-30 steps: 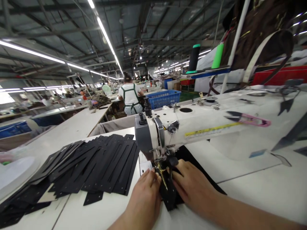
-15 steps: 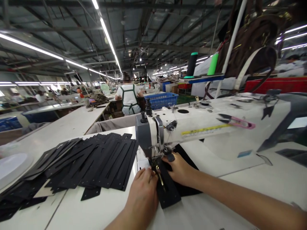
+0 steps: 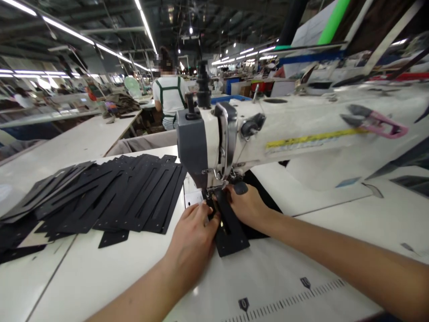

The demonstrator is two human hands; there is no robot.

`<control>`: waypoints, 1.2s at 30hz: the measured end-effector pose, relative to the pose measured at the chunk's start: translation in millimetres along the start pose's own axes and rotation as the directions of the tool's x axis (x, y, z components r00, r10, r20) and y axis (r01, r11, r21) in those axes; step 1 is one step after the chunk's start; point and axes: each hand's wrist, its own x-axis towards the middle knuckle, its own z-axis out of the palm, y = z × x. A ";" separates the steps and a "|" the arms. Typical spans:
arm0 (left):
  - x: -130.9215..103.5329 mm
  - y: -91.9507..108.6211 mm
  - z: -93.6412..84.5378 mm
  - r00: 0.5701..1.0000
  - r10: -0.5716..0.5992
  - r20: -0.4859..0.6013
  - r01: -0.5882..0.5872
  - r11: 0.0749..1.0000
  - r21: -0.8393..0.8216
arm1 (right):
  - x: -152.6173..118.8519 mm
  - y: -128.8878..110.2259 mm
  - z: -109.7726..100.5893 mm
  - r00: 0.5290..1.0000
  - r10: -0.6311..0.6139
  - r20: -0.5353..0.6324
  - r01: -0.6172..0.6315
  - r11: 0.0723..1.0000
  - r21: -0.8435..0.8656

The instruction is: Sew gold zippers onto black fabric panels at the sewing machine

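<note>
A black strip-shaped panel (image 3: 235,239) with a long slot lies under the head of a white and grey sewing machine (image 3: 193,145). Gold zipper teeth (image 3: 221,223) show in the slot. My left hand (image 3: 192,230) is closed at the panel's left edge, thumb and fingers pinching the strip beside the slot. On the other side, my right hand (image 3: 250,206) grips the panel's right edge close to the presser foot, its fingertips partly hidden by the machine. Larger black material (image 3: 259,230) lies beneath my right hand and wrist.
Many slotted black panels (image 3: 144,197) lie fanned out left of the machine. Pink-handled thread snips (image 3: 378,123) rest on the machine arm above a yellow tape measure (image 3: 311,137). A printed ruler scale (image 3: 278,305) runs along the table front. A co-worker (image 3: 170,96) is ahead, facing away.
My view has moved closer to the machine, and the ruler scale has come into sight. Both hands stay on the panel beside the presser foot.
</note>
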 end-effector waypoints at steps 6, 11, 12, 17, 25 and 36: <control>0.4 -0.2 -0.2 0.999 -0.022 0.038 0.022 1.000 0.005 | -1.3 -1.0 -1.8 1.000 0.019 0.020 -0.018 0.999 -0.046; -11.8 4.8 -6.4 1.000 0.006 -0.001 -0.006 0.999 -0.048 | -63.1 -6.4 -20.6 0.866 -0.496 -0.054 0.499 0.861 0.095; -14.6 6.9 -8.3 0.999 0.040 -0.019 -0.040 0.998 -0.042 | -73.8 -7.2 -22.0 0.827 -0.554 -0.097 0.562 0.822 0.090; -20.0 15.6 -12.2 0.981 0.177 -0.074 -0.172 0.983 0.065 | -90.2 -9.2 -17.4 0.761 -0.615 -0.209 0.631 0.776 0.015; -14.6 0.2 1.5 0.974 0.211 -0.081 -0.201 0.973 0.112 | -75.7 -4.3 -10.8 0.790 -0.575 -0.212 0.597 0.800 0.057; -0.1 -18.8 -0.8 0.972 0.222 -0.081 -0.211 0.969 0.126 | -53.6 2.4 -10.9 0.759 -0.603 -0.245 0.640 0.761 0.110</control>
